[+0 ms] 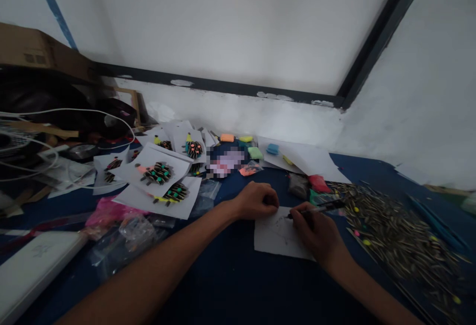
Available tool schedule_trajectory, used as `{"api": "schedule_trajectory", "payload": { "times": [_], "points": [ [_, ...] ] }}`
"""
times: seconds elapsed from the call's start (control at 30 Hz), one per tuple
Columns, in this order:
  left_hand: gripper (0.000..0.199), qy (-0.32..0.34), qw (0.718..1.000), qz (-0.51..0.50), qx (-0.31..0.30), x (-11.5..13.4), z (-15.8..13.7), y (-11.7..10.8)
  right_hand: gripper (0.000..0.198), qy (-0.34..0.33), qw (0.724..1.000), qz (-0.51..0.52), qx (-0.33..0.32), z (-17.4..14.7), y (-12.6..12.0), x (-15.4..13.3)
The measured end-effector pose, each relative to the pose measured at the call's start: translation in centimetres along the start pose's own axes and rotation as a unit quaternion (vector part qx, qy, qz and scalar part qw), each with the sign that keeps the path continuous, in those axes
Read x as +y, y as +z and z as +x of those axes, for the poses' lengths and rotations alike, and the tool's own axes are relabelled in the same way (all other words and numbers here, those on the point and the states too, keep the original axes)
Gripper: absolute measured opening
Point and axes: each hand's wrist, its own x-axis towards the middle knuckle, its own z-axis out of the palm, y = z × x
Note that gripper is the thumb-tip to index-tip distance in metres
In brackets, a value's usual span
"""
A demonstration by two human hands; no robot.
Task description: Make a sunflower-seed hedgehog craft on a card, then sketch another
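Note:
My right hand (pixel 316 231) is closed around a dark pen (pixel 322 207), its tip against a small white sheet of paper (pixel 271 241). Faint drawn lines show on that sheet. My left hand (pixel 256 200) rests at the sheet's upper left corner, fingers curled in a loose fist with nothing visible in them. To the right of my right hand spreads a large heap of striped sunflower seeds (pixel 401 238) with a few small coloured balls among them. Just beyond the hands lie a grey clay packet (pixel 298 186) and a red clay packet (pixel 319 183).
At left, several white sheets carry hedgehog-like figures (pixel 158 172) of seeds and coloured clay. Clay blocks, including an orange one (pixel 227 137), line the wall side. Plastic bags (pixel 130 238), a white box (pixel 40 270) and white cables (pixel 92 110) occupy the left. The cloth (pixel 230 285) is dark blue.

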Motion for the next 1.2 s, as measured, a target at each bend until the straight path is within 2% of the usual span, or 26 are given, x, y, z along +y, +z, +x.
{"api": "schedule_trajectory", "payload": {
  "times": [0.37,0.67,0.93,1.2],
  "points": [
    [0.011,0.004,1.0,-0.005,-0.001,0.03,-0.05,-0.1,0.036,0.003,1.0,0.009,-0.007,0.03,-0.18,-0.26],
    [0.011,-0.002,1.0,-0.002,0.0,0.04,0.0,-0.1,0.043,0.028,0.999,0.023,0.022,0.33,-0.2,0.14],
    [0.011,-0.003,1.0,-0.005,-0.002,0.13,0.0,-0.01,0.042,0.01,0.999,0.009,0.035,0.06,-0.16,0.47],
    [0.011,-0.002,1.0,-0.004,-0.003,0.06,0.02,-0.05,0.041,0.002,1.0,0.009,0.022,-0.01,-0.05,0.66]
  ]
}}
